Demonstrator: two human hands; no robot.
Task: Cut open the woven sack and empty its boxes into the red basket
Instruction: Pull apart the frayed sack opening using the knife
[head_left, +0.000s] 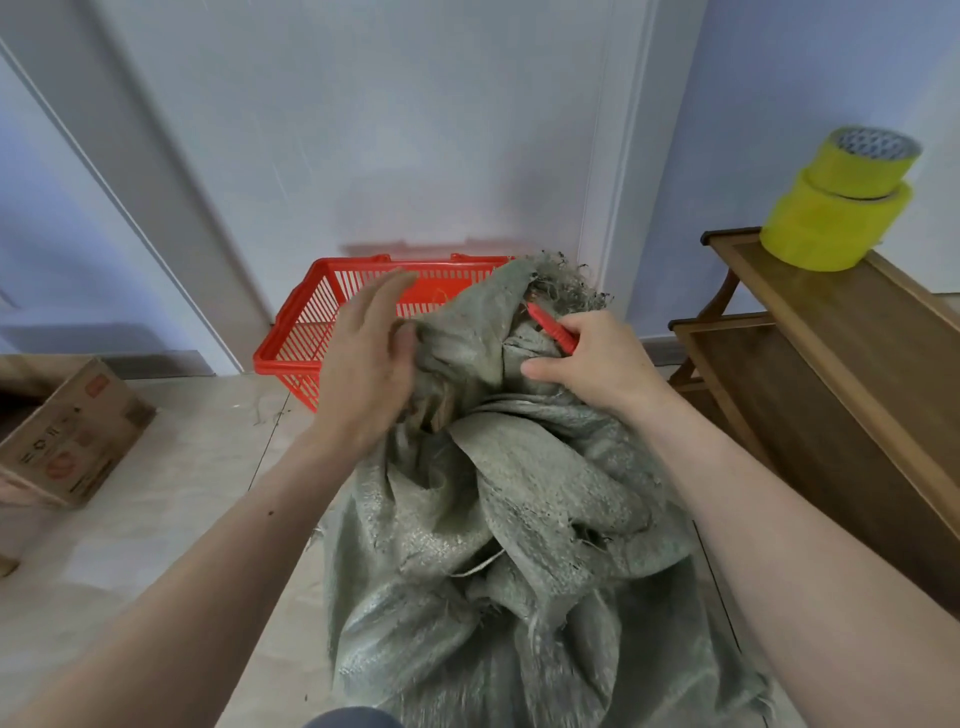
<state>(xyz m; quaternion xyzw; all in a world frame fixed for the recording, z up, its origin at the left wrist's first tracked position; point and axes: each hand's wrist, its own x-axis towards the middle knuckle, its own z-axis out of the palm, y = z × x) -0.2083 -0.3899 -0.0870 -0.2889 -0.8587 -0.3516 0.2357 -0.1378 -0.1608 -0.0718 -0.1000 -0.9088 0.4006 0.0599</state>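
Observation:
A grey-green woven sack (519, 519) stands crumpled on the floor in front of me, its frayed top leaning toward the red basket (306, 332) behind it. My right hand (597, 364) grips a red utility knife (553, 327), its tip pointing into the sack's torn top edge. My left hand (363, 364) is at the sack's left upper fold, thumb against the cloth and fingers spread above it. Something brown shows in a gap of the sack below my left hand. The boxes themselves are hidden inside.
A cardboard box (72, 436) lies tilted on the floor at the left. A wooden shelf (831, 364) stands at the right with two stacked yellow tape rolls (836, 208) on top. A white wall and door frame rise behind the basket.

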